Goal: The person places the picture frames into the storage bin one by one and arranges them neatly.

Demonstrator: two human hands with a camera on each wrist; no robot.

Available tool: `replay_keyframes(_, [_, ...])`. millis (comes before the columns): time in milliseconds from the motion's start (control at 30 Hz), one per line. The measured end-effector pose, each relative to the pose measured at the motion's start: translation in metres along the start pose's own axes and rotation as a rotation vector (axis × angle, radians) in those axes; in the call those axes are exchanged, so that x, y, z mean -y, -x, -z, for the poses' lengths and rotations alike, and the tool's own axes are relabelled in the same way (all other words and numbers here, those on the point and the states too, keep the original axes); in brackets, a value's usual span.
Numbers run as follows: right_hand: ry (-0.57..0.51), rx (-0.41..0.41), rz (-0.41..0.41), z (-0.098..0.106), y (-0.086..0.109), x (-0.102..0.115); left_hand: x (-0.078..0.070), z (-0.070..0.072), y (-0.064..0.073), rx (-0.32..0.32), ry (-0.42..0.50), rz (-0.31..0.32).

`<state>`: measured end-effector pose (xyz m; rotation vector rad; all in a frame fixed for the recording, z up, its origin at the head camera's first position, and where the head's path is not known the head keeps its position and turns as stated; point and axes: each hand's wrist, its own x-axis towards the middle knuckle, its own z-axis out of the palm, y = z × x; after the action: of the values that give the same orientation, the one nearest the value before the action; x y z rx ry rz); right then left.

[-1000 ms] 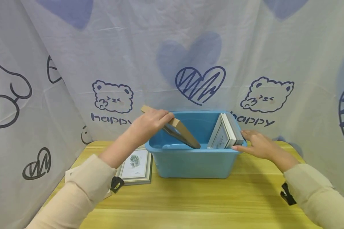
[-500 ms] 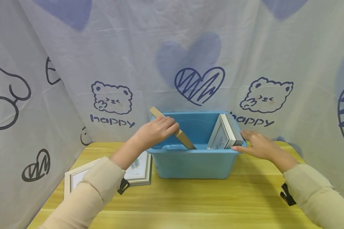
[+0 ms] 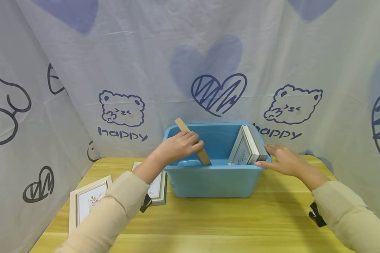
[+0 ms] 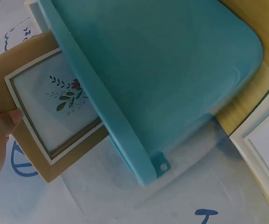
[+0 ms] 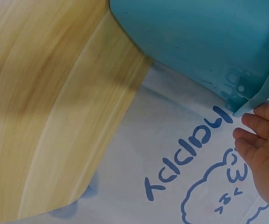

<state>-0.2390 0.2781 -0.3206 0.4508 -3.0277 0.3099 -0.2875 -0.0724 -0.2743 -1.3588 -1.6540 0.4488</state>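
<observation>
In the head view my left hand (image 3: 179, 146) grips the upper side of a tan picture frame (image 4: 45, 116), fingers over its edge. The frame leans into the left half of a blue plastic bin (image 3: 212, 182), its lower end hidden behind the front wall. The left wrist view shows its floral print and my thumb on the border. On the right, my right hand (image 3: 285, 160) rests at the bin's right rim with extended, relaxed fingers. Beside it, a white picture frame (image 3: 243, 151) and a grey one (image 3: 258, 143) lean together against the bin's right wall.
A cream picture frame (image 3: 73, 207) with a plant print lies at the table's left, partly under my sleeve. Another pale frame (image 3: 162, 191) lies flat just left of the bin. A patterned curtain (image 3: 164, 70) hangs behind the wooden table (image 3: 228, 225).
My left hand has moved right and slightly down with the tan frame, which now stands steeper inside the bin. The frames on the left table show more. My right hand stays at the rim.
</observation>
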Motion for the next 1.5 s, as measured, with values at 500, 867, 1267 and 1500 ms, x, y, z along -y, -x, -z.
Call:
replay_keyframes(500, [-0.002,-0.010,0.016,0.001,0.000,0.001,-0.020,-0.029,-0.013,-0.001,0.027,-0.021])
replay_keyframes(867, [-0.003,-0.014,0.024,0.001,0.000,0.000,-0.033,-0.036,-0.027,0.097,0.135,-0.004])
replay_keyframes(1267, [-0.014,-0.007,0.025,0.001,0.002,0.000,-0.049,-0.039,-0.040,0.162,0.150,0.008])
replay_keyframes(1500, [0.003,-0.015,0.046,0.002,0.001,-0.001,-0.056,-0.041,-0.053,0.214,0.157,0.024])
